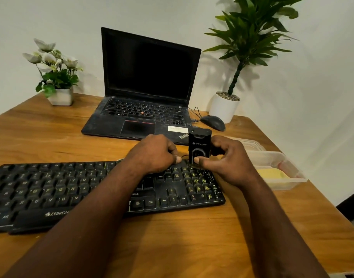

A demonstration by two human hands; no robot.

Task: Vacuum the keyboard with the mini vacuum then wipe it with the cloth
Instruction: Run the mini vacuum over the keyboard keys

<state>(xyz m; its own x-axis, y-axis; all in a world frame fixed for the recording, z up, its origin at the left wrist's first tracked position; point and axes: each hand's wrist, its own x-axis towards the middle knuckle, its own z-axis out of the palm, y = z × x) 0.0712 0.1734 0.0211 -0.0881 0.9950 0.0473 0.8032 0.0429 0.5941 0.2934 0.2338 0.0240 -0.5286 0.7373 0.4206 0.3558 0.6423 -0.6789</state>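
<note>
A black keyboard (pixel 71 191) lies across the wooden desk in front of me. The black mini vacuum (pixel 199 146) stands upright over the keyboard's top right corner, above the number pad. My right hand (pixel 226 163) grips the vacuum, thumb on its front face. My left hand (pixel 152 153) rests on the keyboard's upper edge beside the vacuum, its fingers curled round that edge and the thumb pointing right. A yellow cloth (pixel 272 174) lies in a clear plastic box (pixel 288 181) right of the keyboard.
An open black laptop (pixel 148 87) stands behind the keyboard. A dark mouse (pixel 213 122) and a white-potted green plant (pixel 225 107) are at the back right, a white flower pot (pixel 60 97) at the back left. The desk's right edge runs just beyond the box.
</note>
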